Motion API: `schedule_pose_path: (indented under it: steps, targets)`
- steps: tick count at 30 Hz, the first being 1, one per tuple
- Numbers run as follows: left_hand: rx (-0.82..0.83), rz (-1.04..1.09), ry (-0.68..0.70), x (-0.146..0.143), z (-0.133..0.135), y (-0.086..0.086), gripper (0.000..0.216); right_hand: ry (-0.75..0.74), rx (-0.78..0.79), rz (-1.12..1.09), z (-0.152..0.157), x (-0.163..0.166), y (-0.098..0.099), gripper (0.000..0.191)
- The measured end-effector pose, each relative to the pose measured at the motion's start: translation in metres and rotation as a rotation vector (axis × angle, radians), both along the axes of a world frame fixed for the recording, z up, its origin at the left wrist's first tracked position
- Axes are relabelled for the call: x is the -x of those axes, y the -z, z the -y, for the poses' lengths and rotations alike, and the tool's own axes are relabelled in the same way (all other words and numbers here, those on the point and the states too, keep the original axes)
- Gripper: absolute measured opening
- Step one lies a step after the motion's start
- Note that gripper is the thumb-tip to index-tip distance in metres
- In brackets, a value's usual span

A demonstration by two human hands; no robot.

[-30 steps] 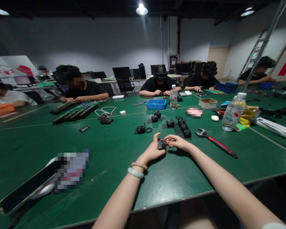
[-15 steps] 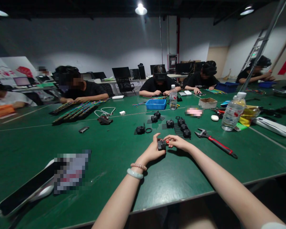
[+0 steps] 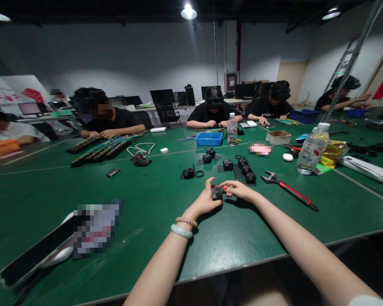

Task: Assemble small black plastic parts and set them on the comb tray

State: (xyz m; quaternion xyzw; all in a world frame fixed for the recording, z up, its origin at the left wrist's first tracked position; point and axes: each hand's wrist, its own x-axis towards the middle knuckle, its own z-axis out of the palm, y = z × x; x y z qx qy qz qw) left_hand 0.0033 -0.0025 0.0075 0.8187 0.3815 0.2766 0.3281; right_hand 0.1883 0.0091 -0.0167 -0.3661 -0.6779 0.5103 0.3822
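Low over the green table (image 3: 140,238), my left hand (image 3: 206,200) is closed around a stubby black plastic fitting (image 3: 216,194) with flat sides, much like a cable gland. My right hand (image 3: 238,189) has its fingers bent together at the fitting's right end; the fingertips are partly hidden. Just beyond the hands stand similar black fittings, a single one (image 3: 188,173) beside a black ring (image 3: 199,174) and a row of several (image 3: 243,164) with thin dark prongs beneath. An adjustable wrench (image 3: 290,192) with a red and black handle lies right of my right hand.
A blue tray (image 3: 209,139) and a water bottle (image 3: 232,130) stand farther back. A big bottle (image 3: 312,149) is at the right. A phone (image 3: 35,250) lies at the left, near bundled coloured wires (image 3: 105,148) farther off. Several people work across the table.
Both hands stay nearly in place around the fitting, with only a slight shift of the right fingers. At the far right, a person's hands have moved a little.
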Motion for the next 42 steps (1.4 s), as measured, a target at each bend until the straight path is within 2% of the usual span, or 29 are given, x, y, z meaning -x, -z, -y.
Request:
schedule_pose_path:
  steps: [21,30,35,42]
  targets:
    - [-0.006,0.013,0.007,0.001,0.001,0.0,0.081,0.007,-0.072,0.066,-0.002,0.005,0.007,0.032]
    - [0.004,0.013,-0.001,0.0,0.001,0.0,0.08,0.102,-0.152,0.059,0.0,0.001,0.012,0.043]
    - [0.01,0.019,0.01,0.001,0.0,0.0,0.08,0.114,-0.253,0.028,0.004,0.004,0.011,0.041]
    - [0.017,0.041,0.012,0.0,0.0,0.002,0.08,0.118,-0.278,0.089,0.006,0.008,0.011,0.039]
